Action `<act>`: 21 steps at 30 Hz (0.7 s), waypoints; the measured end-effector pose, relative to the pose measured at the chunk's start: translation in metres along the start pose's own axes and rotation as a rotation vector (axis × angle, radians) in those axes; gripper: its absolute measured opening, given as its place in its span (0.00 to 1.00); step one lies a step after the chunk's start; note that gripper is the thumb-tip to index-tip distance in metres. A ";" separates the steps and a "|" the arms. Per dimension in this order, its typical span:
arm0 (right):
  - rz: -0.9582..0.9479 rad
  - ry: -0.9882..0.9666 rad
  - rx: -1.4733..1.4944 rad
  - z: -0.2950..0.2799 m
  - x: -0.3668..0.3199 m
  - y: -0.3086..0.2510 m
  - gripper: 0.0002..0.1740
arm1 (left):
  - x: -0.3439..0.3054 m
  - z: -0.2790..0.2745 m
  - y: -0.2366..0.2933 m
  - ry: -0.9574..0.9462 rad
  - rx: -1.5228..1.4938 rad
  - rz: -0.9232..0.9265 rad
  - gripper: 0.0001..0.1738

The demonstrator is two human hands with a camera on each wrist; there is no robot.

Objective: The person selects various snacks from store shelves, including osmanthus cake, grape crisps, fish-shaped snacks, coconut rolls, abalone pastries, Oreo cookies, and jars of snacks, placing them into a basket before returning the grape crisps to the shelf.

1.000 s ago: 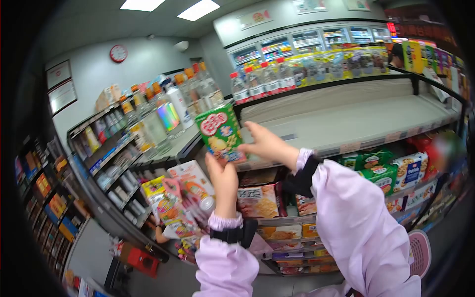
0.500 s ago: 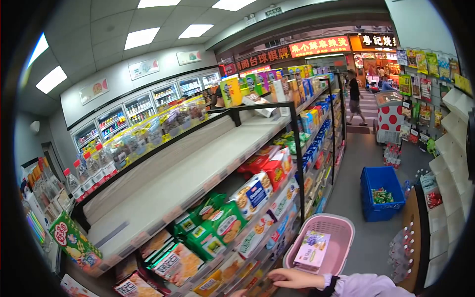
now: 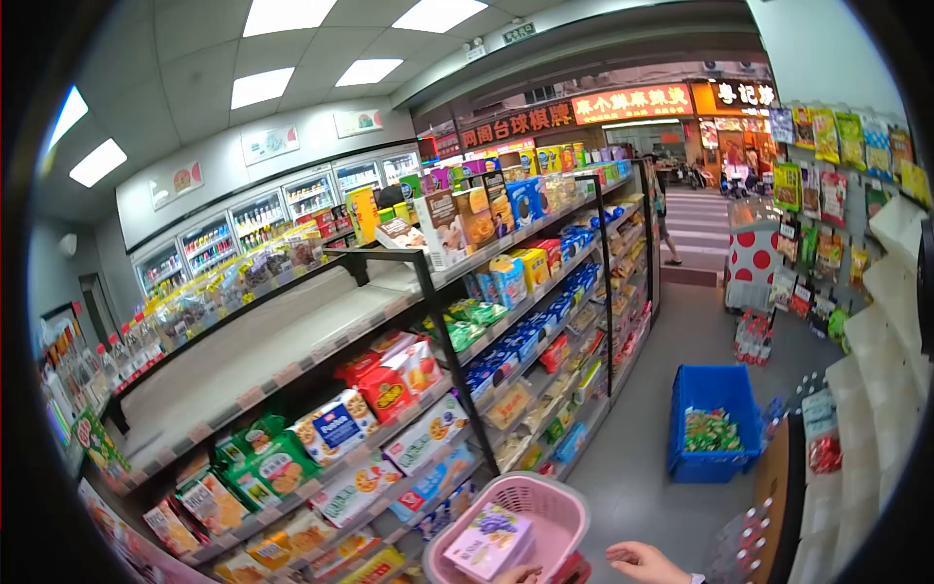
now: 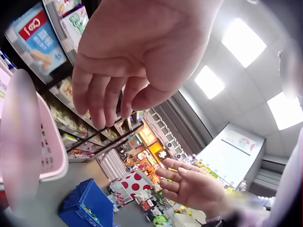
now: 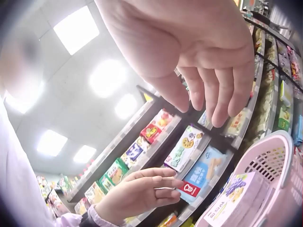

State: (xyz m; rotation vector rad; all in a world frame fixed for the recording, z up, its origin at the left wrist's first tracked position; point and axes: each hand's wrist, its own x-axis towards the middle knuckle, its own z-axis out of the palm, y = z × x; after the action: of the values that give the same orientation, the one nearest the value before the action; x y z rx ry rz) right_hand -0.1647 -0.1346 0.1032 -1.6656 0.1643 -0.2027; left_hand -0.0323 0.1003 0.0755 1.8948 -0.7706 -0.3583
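My left hand (image 3: 519, 575) shows at the bottom edge of the head view, in front of the pink basket (image 3: 569, 492). In the left wrist view, the fingers of that left hand (image 4: 137, 61) hang loosely bent with nothing in them. My right hand (image 3: 644, 563) is just right of the basket, fingers relaxed and holding nothing; the right wrist view shows this hand (image 5: 199, 56) likewise. Inside the basket lies a light purple box with grapes printed on it (image 3: 491, 541). A green snack box (image 3: 100, 446) stands at the far left end of the top shelf.
Shelves of packaged biscuits (image 3: 336, 425) run along the left. A blue crate (image 3: 715, 467) with small green packets stands in the aisle, and bottle packs (image 3: 744, 535) line its right side. Farther back is a red-dotted white cabinet (image 3: 754, 258) near the street opening.
Both hands were at the green box; they have left it at the shelf end and moved right to the basket. The head view has swung right towards the aisle.
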 end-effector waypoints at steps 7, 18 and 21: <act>-0.012 0.106 0.031 -0.100 0.013 0.026 0.18 | 0.074 0.049 0.061 -0.179 -0.152 -0.054 0.16; -0.119 -0.170 -0.052 -0.149 0.181 -0.027 0.17 | 0.185 0.027 0.002 0.229 -0.075 -0.003 0.13; -0.154 -0.232 -0.104 -0.164 0.241 -0.033 0.16 | 0.233 0.032 -0.082 0.319 -0.179 0.015 0.12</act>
State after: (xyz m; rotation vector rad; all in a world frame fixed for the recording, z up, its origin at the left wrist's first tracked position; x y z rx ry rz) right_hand 0.0314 -0.3446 0.1605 -1.7926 -0.1301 -0.1167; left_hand 0.1534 -0.0514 0.0090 1.7217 -0.5205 -0.1064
